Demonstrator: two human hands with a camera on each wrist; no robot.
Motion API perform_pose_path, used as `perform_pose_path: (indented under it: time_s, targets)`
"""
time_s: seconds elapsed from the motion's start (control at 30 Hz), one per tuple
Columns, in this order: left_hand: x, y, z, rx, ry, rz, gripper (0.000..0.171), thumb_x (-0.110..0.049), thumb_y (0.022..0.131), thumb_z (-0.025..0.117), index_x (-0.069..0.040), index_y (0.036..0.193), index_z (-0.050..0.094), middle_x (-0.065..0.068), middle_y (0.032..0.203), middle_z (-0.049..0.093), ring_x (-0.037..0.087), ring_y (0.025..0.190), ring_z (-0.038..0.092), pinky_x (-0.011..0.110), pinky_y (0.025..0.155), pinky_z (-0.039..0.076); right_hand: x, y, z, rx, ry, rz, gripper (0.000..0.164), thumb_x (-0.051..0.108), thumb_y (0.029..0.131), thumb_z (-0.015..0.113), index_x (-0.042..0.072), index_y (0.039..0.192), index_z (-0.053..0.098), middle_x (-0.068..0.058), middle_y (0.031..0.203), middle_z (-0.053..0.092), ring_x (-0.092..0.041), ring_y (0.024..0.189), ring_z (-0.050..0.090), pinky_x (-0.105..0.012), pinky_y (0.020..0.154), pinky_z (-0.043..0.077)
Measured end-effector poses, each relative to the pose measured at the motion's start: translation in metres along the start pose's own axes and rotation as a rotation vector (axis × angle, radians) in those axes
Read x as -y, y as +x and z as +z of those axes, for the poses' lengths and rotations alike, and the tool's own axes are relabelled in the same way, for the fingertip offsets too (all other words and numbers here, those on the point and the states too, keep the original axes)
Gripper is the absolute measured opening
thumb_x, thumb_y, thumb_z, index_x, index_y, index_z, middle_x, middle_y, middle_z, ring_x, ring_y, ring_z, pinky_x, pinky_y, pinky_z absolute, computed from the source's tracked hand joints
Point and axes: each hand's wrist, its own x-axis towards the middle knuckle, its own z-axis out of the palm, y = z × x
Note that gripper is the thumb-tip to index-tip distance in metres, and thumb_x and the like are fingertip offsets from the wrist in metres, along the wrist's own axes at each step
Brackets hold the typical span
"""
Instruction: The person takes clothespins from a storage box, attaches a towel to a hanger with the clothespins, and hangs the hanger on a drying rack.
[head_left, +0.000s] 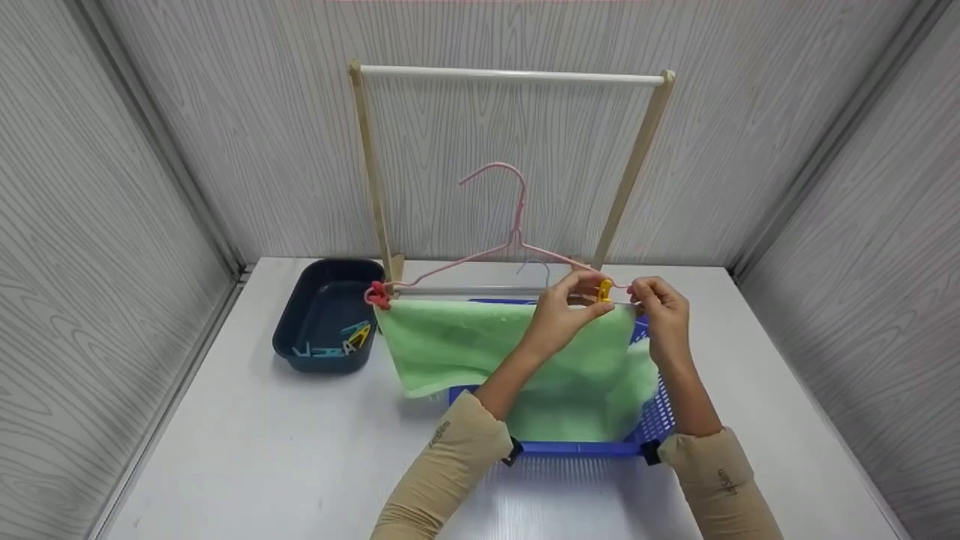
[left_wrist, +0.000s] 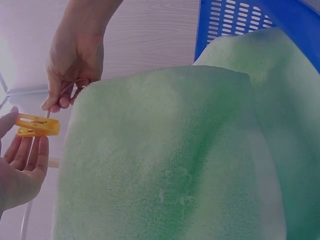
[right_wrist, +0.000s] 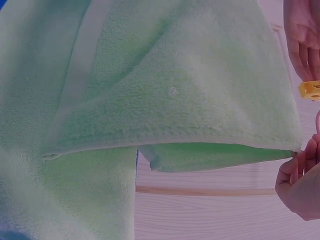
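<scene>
A green towel (head_left: 450, 337) hangs from a pink wire hanger (head_left: 516, 238), its left corner fixed by a red clothespin (head_left: 378, 295). My left hand (head_left: 559, 315) pinches a yellow clothespin (left_wrist: 37, 125) between thumb and fingers, close to the towel's upper right edge. In the left wrist view the clothespin is apart from the cloth. With thumb and fingers, my right hand (head_left: 664, 311) pinches the towel's right corner against the hanger's end. The right wrist view shows that corner (right_wrist: 294, 153) under the right fingers.
Behind the towel sits a blue perforated basket (head_left: 585, 448) with more green cloth in it. A dark tub (head_left: 283, 337) holding several clothespins (head_left: 358, 335) stands at the left. At the back rises a wooden rack with a white rod (head_left: 510, 74). Another hanger (head_left: 534, 262) lies behind.
</scene>
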Motion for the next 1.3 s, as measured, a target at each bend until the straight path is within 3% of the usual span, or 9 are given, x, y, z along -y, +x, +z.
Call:
perform_pose_path:
  time_s: [0.1, 0.27, 0.43, 0.73, 1.07, 1.3]
  targets:
    - [0.012, 0.003, 0.004, -0.007, 0.008, -0.008, 0.033, -0.005, 0.082, 0.068, 0.002, 0.112, 0.058, 0.012, 0.103, 0.062, 0.016, 0.095, 0.059, 0.027, 0.082, 0.048, 0.000, 0.001, 0.000, -0.001, 0.002, -0.008, 0.021, 0.006, 0.094, 0.053, -0.012, 0.082, 0.056, -0.012, 0.076, 0.056, -0.016, 0.070, 0.050, -0.024, 0.057, 0.044]
    - [0.018, 0.004, 0.007, -0.005, 0.003, 0.010, 0.032, -0.009, 0.082, 0.069, 0.000, 0.112, 0.059, 0.008, 0.102, 0.063, 0.010, 0.094, 0.058, 0.022, 0.080, 0.047, 0.001, 0.001, 0.000, -0.002, 0.012, -0.011, 0.019, 0.005, 0.093, 0.053, -0.004, 0.079, 0.060, -0.009, 0.075, 0.056, -0.015, 0.070, 0.050, -0.023, 0.056, 0.044]
    - [0.018, 0.004, 0.010, 0.001, 0.006, 0.047, 0.032, -0.009, 0.083, 0.068, 0.002, 0.112, 0.059, 0.008, 0.102, 0.063, 0.009, 0.094, 0.059, 0.021, 0.080, 0.047, 0.001, 0.001, 0.000, 0.003, 0.032, -0.013, 0.018, 0.006, 0.093, 0.054, -0.002, 0.078, 0.061, -0.006, 0.075, 0.057, -0.017, 0.070, 0.050, -0.025, 0.057, 0.043]
    - [0.020, 0.004, 0.013, -0.012, 0.107, 0.117, 0.035, -0.013, 0.082, 0.069, 0.001, 0.112, 0.058, 0.007, 0.103, 0.063, 0.007, 0.094, 0.059, 0.017, 0.081, 0.046, -0.002, 0.001, -0.001, 0.013, 0.011, -0.016, 0.020, 0.007, 0.093, 0.053, -0.008, 0.081, 0.059, -0.004, 0.075, 0.058, -0.016, 0.070, 0.051, -0.024, 0.058, 0.044]
    - [0.021, 0.002, 0.016, 0.012, 0.109, 0.110, 0.035, -0.012, 0.082, 0.068, 0.001, 0.113, 0.057, 0.008, 0.107, 0.062, 0.006, 0.098, 0.058, 0.018, 0.082, 0.045, 0.000, -0.001, 0.001, 0.001, 0.034, 0.019, 0.018, 0.006, 0.093, 0.053, 0.001, 0.078, 0.062, -0.005, 0.075, 0.057, -0.015, 0.068, 0.050, -0.023, 0.057, 0.043]
    - [0.022, 0.002, 0.018, 0.018, 0.121, 0.117, 0.035, -0.009, 0.082, 0.067, 0.002, 0.113, 0.056, 0.009, 0.109, 0.061, 0.007, 0.101, 0.057, 0.018, 0.082, 0.045, 0.001, 0.000, 0.001, 0.009, 0.036, 0.008, 0.019, 0.007, 0.094, 0.053, -0.004, 0.080, 0.060, -0.012, 0.077, 0.056, -0.019, 0.070, 0.050, -0.023, 0.057, 0.044]
